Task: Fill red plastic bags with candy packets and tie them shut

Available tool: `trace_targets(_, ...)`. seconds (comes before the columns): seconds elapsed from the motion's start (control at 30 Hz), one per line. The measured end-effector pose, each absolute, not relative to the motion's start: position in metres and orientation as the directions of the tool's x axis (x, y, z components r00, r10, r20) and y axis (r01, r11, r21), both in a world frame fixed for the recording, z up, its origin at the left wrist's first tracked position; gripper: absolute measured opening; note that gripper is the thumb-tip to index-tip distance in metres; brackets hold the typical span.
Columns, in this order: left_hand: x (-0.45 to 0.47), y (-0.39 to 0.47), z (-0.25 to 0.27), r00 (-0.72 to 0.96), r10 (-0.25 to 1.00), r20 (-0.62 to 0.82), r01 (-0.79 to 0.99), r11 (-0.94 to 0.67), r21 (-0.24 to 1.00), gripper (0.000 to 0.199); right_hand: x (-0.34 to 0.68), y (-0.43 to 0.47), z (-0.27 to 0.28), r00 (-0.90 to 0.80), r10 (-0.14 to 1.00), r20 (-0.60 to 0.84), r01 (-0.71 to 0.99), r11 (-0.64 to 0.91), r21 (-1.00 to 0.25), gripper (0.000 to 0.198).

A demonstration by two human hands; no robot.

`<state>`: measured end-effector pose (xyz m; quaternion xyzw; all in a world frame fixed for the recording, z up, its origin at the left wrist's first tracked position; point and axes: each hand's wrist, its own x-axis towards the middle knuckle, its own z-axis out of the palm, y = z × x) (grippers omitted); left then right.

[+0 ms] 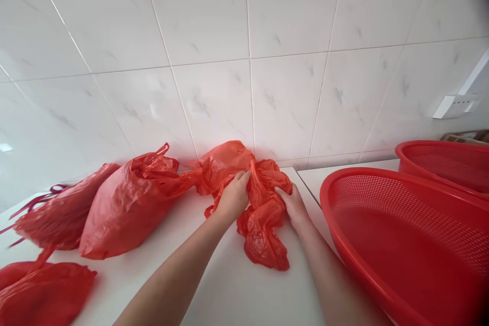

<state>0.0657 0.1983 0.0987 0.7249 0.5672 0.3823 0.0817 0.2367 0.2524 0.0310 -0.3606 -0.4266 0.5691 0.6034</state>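
A crumpled red plastic bag [263, 229] lies on the white table between my two hands. My left hand [235, 196] is closed on the bag's upper left part, its fingertips partly hidden by the thin plastic. On the bag's right side, my right hand [292, 204] grips the folds, with the thumb in front and the other fingers out of sight behind. Just behind my left hand, another bulging part of red plastic [227, 155] rests against the wall; I cannot tell if it is a separate bag.
Filled red plastic bags [122, 204] stand on the left, one with purple-red strings [53, 191]. Another red bag [42, 290] is at the near left. A large red perforated basket [405, 234] stands at right, a second basket [451, 158] behind it. A socket [456, 106] is on the tiled wall.
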Motion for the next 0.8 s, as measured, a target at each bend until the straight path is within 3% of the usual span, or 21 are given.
trace_targets(0.1,0.067,0.159,0.093,0.007,0.88,0.475,0.778,-0.304,0.55,0.03,0.235,0.257,0.024,0.02,0.997,0.071,-0.331,0.074,-0.941,0.042)
trace_targets(0.2,0.072,0.127,0.08,0.2,0.882,0.426,0.811,-0.393,0.433,0.054,0.234,0.257,0.021,0.041,0.997,0.07,-0.312,0.079,-0.947,0.039)
trace_targets(0.33,0.067,0.096,0.07,0.493,0.823,0.282,0.806,-0.554,0.208,0.029,0.235,0.256,0.021,0.073,0.995,0.065,-0.31,0.085,-0.947,0.039)
trace_targets(0.47,0.045,0.068,0.069,0.522,0.808,0.275,0.814,-0.568,0.123,0.029,0.235,0.258,0.019,0.117,0.992,0.053,-0.31,0.087,-0.947,0.04)
trace_targets(0.53,0.031,0.057,0.066,0.489,0.804,0.338,0.83,-0.548,0.102,0.031,0.235,0.259,0.018,0.143,0.989,0.045,-0.322,0.089,-0.942,0.04)
trace_targets(0.67,0.003,0.044,0.056,0.321,0.728,0.606,0.888,-0.453,0.075,0.037,0.234,0.26,0.017,0.147,0.989,0.026,-0.408,0.085,-0.909,0.044)
trace_targets(0.8,-0.014,0.043,0.053,0.278,0.681,0.678,0.932,-0.361,-0.02,0.021,0.233,0.253,0.02,0.115,0.993,0.017,-0.467,0.07,-0.882,0.051)
